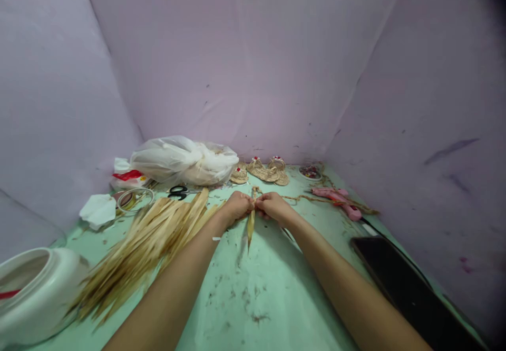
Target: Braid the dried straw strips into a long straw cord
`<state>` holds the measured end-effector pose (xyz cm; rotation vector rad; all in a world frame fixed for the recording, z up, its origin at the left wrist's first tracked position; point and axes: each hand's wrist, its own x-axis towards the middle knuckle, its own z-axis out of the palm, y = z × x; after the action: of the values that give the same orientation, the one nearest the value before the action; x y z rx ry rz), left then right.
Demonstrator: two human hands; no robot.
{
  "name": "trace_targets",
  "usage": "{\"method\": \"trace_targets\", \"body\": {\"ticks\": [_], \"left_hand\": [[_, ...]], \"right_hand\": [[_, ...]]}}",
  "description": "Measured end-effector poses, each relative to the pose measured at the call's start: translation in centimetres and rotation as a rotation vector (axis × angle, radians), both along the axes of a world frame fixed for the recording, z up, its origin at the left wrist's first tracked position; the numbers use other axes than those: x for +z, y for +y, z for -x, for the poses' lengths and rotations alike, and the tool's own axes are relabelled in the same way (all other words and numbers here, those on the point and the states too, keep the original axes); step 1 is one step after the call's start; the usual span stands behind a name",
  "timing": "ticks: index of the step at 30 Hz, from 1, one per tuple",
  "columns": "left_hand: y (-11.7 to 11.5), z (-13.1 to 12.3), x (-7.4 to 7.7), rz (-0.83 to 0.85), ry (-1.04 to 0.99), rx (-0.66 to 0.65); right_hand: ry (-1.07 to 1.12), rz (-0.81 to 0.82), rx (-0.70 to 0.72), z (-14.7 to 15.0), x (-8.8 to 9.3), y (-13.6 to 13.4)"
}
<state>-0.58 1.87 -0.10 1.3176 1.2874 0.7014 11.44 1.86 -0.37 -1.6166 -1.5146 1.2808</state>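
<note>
Both of my hands meet over the middle of the table. My left hand (239,206) pinches a braid of dried leaf strips (255,193) from the left, and my right hand (273,206) pinches it from the right, fingertips almost touching. A loose pale strip end (250,227) hangs below the fingers toward me. From beyond my right hand, a twisted straw cord (304,198) runs off to the right. Beside my left forearm lies a spread bundle of dry strips (158,235). The fingertips partly hide the braid.
Small woven slippers with red beads (263,172) sit at the back wall, near a tied plastic bag (182,158). Black-handled scissors (177,192) lie behind the bundle. At right are a pink glue gun (340,199), a bead dish (310,173) and a black phone-like slab (407,288). A white pot (59,282) stands front left.
</note>
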Motion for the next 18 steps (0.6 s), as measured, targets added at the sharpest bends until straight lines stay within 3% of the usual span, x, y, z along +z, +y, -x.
{"method": "trace_targets", "body": {"ticks": [4,7,13,18], "left_hand": [[0.1,-0.2,-0.8,-0.075,0.102,-0.044],[0.1,-0.2,-1.3,-0.2,0.253,0.007],[-0.3,0.4,1.1,-0.162,0.533,-0.016],[-2.9,-2.1,1.7,-0.249,0.671,0.092]], "right_hand": [[0.026,0.019,-0.062,-0.6,-0.4,0.4],[0.061,0.041,-0.085,-0.9,-0.5,0.5],[0.146,0.109,-0.062,-0.7,-0.4,0.5],[0.279,0.173,-0.049,-1.0,-0.1,0.3]]}}
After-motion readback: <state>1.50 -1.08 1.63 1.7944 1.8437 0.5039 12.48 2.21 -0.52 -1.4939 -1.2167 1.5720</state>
